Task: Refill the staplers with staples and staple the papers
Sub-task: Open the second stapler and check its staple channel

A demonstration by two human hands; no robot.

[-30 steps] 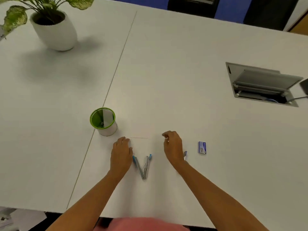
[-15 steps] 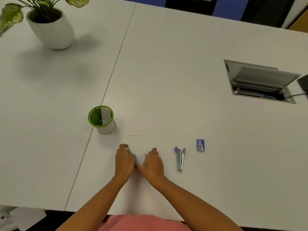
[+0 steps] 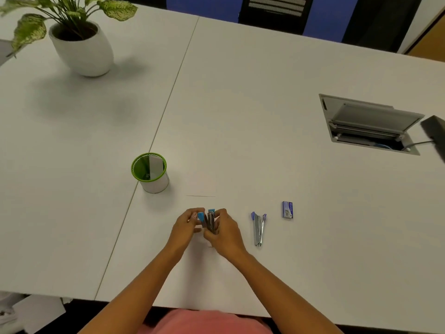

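Change: blue stapler point(image 3: 210, 219), splayed before, was folded nearly shut.
Grip: left hand point(image 3: 186, 225) and right hand point(image 3: 225, 231) clasped it, left of purple stapler point(image 3: 258, 229).
Meaning: reload likely done.

From where I stand, the white table point(image 3: 240, 104) carries two slim metal staplers near its front edge: one blue-tipped stapler point(image 3: 210, 220) and one purple-tipped stapler point(image 3: 258, 229). There is also one purple staple box point(image 3: 287, 209), one white paper sheet point(image 3: 201, 186), one green-rimmed white cup point(image 3: 150, 173), and one white-potted leafy plant point(image 3: 81, 44) at the far left corner.
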